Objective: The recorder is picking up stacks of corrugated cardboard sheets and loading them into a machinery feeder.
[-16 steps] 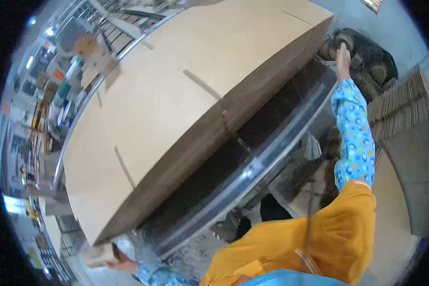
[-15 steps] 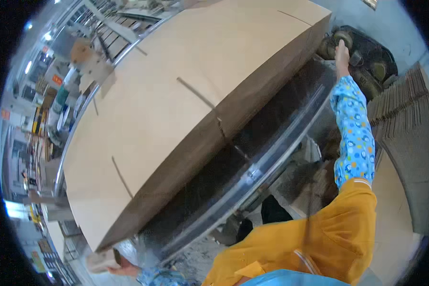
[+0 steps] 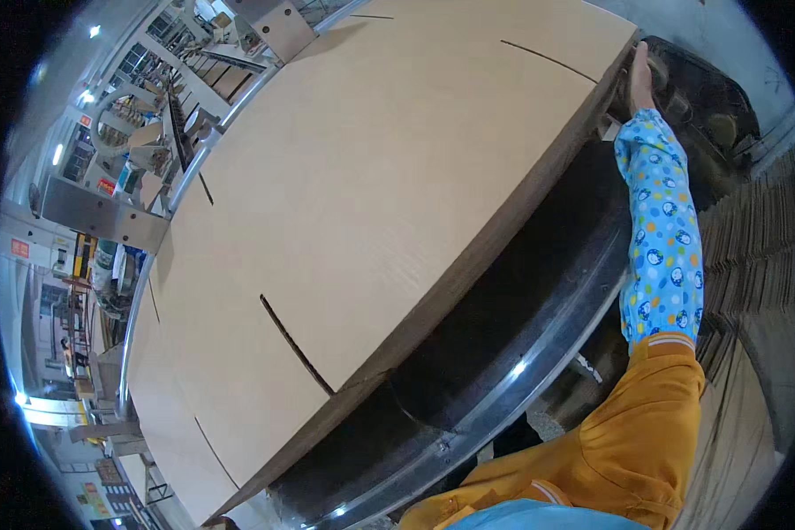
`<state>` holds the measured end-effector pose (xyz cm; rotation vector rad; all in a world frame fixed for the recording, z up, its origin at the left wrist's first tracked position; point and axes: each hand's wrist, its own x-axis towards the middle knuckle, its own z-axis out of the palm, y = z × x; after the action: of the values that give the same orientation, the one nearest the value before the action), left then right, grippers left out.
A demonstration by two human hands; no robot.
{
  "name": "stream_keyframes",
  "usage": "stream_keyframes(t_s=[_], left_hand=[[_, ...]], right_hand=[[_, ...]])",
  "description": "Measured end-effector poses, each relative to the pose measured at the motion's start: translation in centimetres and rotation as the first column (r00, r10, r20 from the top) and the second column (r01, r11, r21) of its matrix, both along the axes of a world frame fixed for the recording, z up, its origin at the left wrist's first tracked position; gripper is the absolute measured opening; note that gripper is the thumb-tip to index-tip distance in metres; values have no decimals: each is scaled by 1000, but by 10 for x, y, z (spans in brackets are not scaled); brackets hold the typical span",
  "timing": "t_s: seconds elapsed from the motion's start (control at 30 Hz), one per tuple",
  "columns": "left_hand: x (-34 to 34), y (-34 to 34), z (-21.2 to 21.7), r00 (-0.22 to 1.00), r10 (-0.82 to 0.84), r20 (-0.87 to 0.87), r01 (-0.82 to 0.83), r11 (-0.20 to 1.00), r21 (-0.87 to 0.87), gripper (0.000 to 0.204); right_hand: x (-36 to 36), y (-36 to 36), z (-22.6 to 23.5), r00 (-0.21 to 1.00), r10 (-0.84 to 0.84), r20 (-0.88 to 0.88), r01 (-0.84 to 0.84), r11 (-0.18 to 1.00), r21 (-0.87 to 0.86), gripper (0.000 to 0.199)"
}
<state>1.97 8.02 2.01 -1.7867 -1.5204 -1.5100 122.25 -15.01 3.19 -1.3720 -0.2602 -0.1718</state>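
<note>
A stack of large tan cardboard sheets (image 3: 353, 203), cut with several dark slots, lies across the middle. My right hand (image 3: 642, 81) reaches to its far right corner. Its fingers are stretched out along the short end edge and touch it; the far side of the hand is in shadow. A patterned blue sleeve covers that forearm. Of my left hand almost nothing shows; a small dark shape at the lower edge, by the stack's near left corner, may be part of it, but its fingers cannot be made out.
Under the sheets runs a dark machine bed with a curved metal rail (image 3: 518, 367). Metal brackets (image 3: 106, 212) stand along the far edge. A black bin (image 3: 724, 97) holding round objects sits at the right, above piled corrugated cardboard (image 3: 760, 247).
My right hand has come from over the black bin to the cardboard's end edge. My left hand, earlier seen near the near left corner, has nearly left the picture. The view has shifted.
</note>
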Motion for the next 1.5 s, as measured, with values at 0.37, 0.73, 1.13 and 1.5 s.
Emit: stream_keyframes(t_s=[0.37,0.73,1.13,1.5], left_hand=[[-28,0,6,984,33,-173,-22,997,68,82],[-29,23,38,918,-51,-394,103,989,110,74],[-14,14,37,972,-182,147,210,955,-208,76],[-12,28,33,969,-204,-141,221,968,117,83]], right_hand=[[10,0,0,1000,7,-16,-6,1000,27,64],[29,-3,-16,996,-84,-5,84,996,5,64],[36,-1,-18,989,-148,8,148,988,-30,63],[39,3,-21,976,-218,27,219,974,-53,62]])
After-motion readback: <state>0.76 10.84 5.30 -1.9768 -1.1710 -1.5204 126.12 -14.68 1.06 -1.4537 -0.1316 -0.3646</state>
